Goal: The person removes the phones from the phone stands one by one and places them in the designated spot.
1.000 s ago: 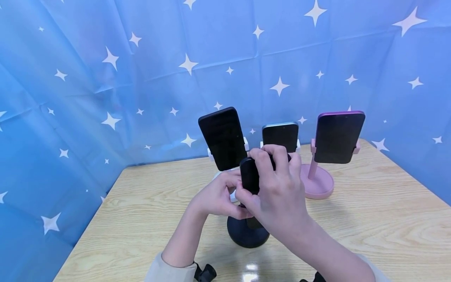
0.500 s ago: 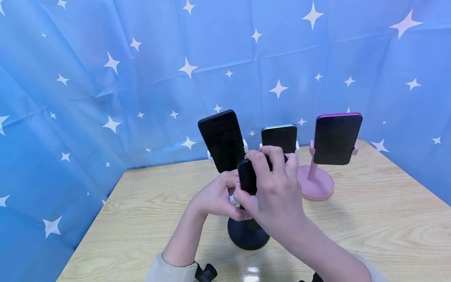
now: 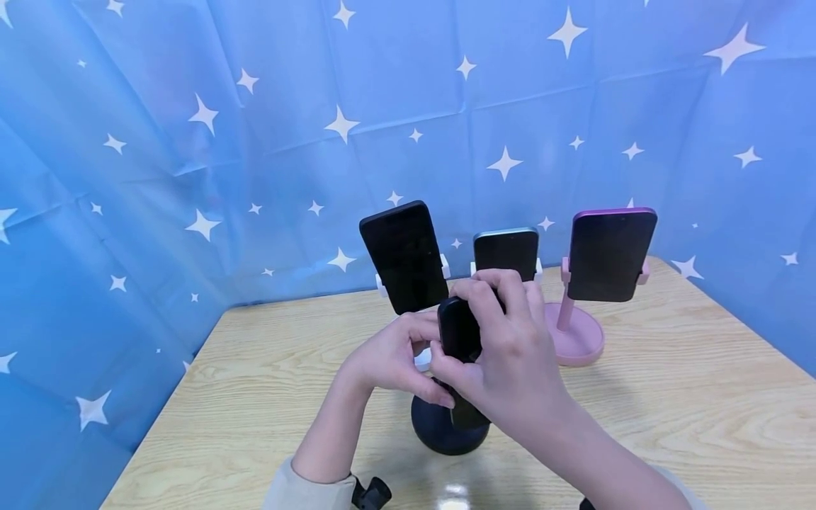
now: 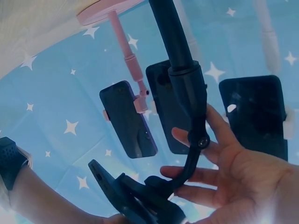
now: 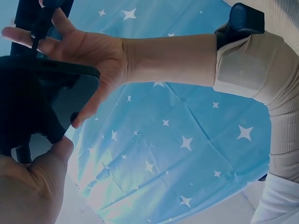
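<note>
My right hand [image 3: 510, 347] grips a black phone [image 3: 459, 329] held in a black phone stand, fingers over its top and thumb at its near side. In the left wrist view the phone [image 4: 108, 183] tilts beside the stand's clamp [image 4: 156, 200]. My left hand [image 3: 398, 354] reaches about the stand's neck from the left. Its loosely spread fingers [image 4: 198, 175] lie behind the bent arm [image 4: 189, 165], with fingertips right at it. The round black base [image 3: 440, 432] sits on the table, partly covered by the phone's lower end. My right hand hides much of the clamp in the head view.
Behind my hands, two phones stand in white holders: a black phone [image 3: 404, 255] at left and a blue-edged phone [image 3: 508, 251]. A purple-edged phone [image 3: 612, 255] sits in a pink stand [image 3: 576, 336] at right. A starry blue cloth [image 3: 287, 156] hangs behind the wooden table [image 3: 268, 382].
The gripped phone has turned and shifted slightly right, and more of its lower end shows over the base. My right hand moved with it. My left hand has barely moved.
</note>
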Available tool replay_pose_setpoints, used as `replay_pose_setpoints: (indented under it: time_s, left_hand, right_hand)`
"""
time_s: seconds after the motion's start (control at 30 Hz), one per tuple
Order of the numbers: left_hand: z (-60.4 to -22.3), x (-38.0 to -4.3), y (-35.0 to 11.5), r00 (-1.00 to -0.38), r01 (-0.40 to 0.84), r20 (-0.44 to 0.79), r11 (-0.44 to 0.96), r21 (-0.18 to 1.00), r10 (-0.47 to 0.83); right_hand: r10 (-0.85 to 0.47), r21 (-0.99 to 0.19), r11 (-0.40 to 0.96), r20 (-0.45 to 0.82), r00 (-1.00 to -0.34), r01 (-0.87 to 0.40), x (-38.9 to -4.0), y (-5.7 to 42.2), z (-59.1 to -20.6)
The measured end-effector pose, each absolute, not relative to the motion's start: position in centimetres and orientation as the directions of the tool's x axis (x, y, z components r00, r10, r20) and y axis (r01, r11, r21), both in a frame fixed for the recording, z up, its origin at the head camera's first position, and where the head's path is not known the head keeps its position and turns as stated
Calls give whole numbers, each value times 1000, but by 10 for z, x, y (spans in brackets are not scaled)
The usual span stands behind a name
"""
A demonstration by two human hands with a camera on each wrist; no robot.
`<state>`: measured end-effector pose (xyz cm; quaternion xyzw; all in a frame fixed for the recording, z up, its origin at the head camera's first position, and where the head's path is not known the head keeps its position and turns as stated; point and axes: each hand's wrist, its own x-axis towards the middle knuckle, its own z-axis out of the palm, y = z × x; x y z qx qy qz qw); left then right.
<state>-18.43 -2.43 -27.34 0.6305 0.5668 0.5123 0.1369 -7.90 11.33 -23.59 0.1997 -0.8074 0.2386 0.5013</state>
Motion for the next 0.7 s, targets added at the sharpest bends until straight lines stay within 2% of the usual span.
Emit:
replay_pose_setpoints:
  time_s: [0.2,0.4,0.7]
  left_hand:
    - [-274,-185,-24,-182,594,476,-289,751,861]
    - [-278,-185,-23,-166,605,497,-310,733,852]
    - [-296,-181,-21,-240,592,509,-291,751,826]
  right_hand:
    - [-97,-190,773,907,-409,-605,-77,115,-236]
    - [-100,-253,711,887,-451,-655,-81,123,-246]
    - [-125,-287,562,898,-422,-776,-114,144,-280]
